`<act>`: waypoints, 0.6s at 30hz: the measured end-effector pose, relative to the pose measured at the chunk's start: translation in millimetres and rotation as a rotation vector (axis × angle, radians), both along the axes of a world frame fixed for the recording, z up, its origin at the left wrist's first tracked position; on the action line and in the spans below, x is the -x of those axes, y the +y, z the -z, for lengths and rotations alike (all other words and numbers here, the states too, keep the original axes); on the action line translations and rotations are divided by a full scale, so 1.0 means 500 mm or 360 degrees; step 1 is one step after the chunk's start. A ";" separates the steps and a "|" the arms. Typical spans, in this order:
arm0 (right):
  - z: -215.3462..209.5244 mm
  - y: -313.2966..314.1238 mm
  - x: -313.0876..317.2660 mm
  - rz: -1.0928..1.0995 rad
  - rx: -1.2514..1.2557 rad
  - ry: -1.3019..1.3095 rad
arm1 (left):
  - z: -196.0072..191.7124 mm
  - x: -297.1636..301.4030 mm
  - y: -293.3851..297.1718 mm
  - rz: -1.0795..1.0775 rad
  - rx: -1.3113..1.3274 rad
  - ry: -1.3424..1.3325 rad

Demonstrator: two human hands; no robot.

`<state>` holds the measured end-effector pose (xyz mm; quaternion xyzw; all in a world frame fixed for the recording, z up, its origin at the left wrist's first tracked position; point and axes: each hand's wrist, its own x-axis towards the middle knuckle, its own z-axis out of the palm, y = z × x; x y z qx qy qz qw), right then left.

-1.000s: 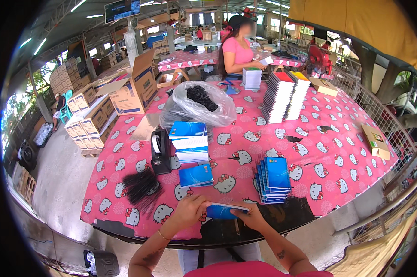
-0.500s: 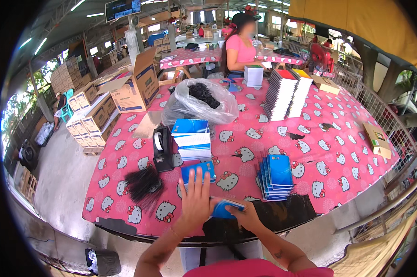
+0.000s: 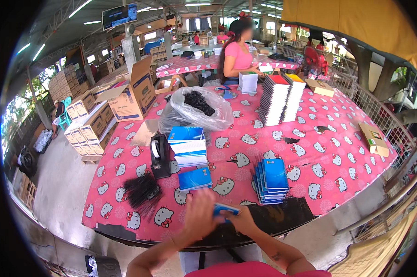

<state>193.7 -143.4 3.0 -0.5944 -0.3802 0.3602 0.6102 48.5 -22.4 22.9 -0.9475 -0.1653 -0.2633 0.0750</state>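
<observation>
A: Both hands meet at the desk edge, right hand gripping a small blue booklet.

B: Left hand blurred, mostly covering it; its grip I cannot tell.

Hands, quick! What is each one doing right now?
Left hand: blurred, fingers spread open, touching the small blue booklet.
Right hand: closed on the same small blue booklet.

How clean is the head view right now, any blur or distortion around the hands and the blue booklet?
Head view: motion blur smears the left hand and softens the right hand and the blue booklet between them; the table and the stack of blue booklets stay sharp; fisheye bends the table edges, with a dark rim around the picture.
</observation>
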 end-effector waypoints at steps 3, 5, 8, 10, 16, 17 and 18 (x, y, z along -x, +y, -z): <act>-0.006 0.000 0.011 0.0053 0.0072 -0.0064 | -0.028 -0.026 0.035 -0.0038 0.0052 0.0022; 0.023 0.000 -0.020 0.0117 -0.0006 0.0096 | 0.042 0.010 -0.032 0.0234 0.0291 0.0349; 0.035 0.007 -0.032 0.0096 -0.0137 -0.0025 | 0.009 0.021 -0.021 0.0466 0.0176 -0.0323; 0.055 0.007 -0.020 0.0059 -0.0062 0.0061 | -0.164 0.038 0.003 0.0548 0.0058 -0.0707; 0.088 0.014 0.011 -0.0004 -0.0004 0.0055 | -0.393 0.091 -0.103 0.1871 -0.0637 -0.1977; 0.106 0.018 0.009 -0.0008 -0.0006 0.0071 | -0.424 0.093 -0.125 0.1964 -0.0814 -0.1993; 0.111 0.022 0.010 -0.0018 -0.0009 0.0090 | -0.449 0.098 -0.142 0.2053 -0.0995 -0.1997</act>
